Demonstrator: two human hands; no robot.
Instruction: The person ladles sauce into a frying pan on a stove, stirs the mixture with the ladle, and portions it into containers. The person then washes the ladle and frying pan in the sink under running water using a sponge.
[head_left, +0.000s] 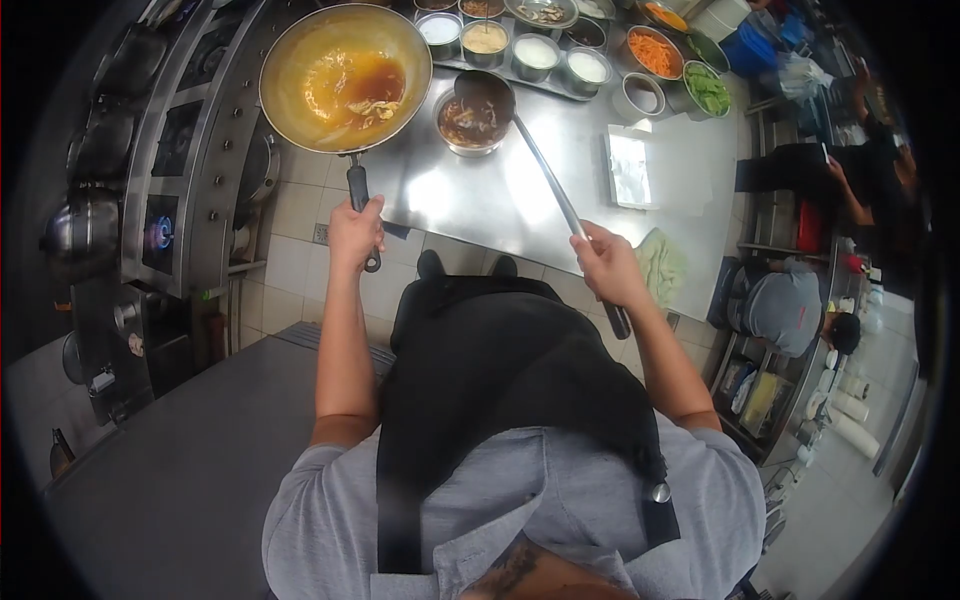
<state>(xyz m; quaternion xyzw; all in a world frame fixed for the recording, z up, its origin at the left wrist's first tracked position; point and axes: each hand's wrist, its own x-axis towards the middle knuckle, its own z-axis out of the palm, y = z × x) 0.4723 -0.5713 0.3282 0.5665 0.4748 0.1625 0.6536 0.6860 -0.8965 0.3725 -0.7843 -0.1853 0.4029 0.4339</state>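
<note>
My left hand is closed round the black handle of a frying pan, held level at the left end of the steel table. Brown sauce with a few pale bits pools in the pan. In my right hand is a long-handled ladle, its fingers wrapped round the dark grip. The ladle's dark bowl is over a round metal pot that holds brown sauce with pale pieces. Whether the ladle touches the sauce, I cannot tell.
On the steel table stand several metal tubs of white and tan ingredients, shredded carrot and green leaves. A foil-like rectangular tray and a green cloth lie at right. A lit burner is left. Other people work far right.
</note>
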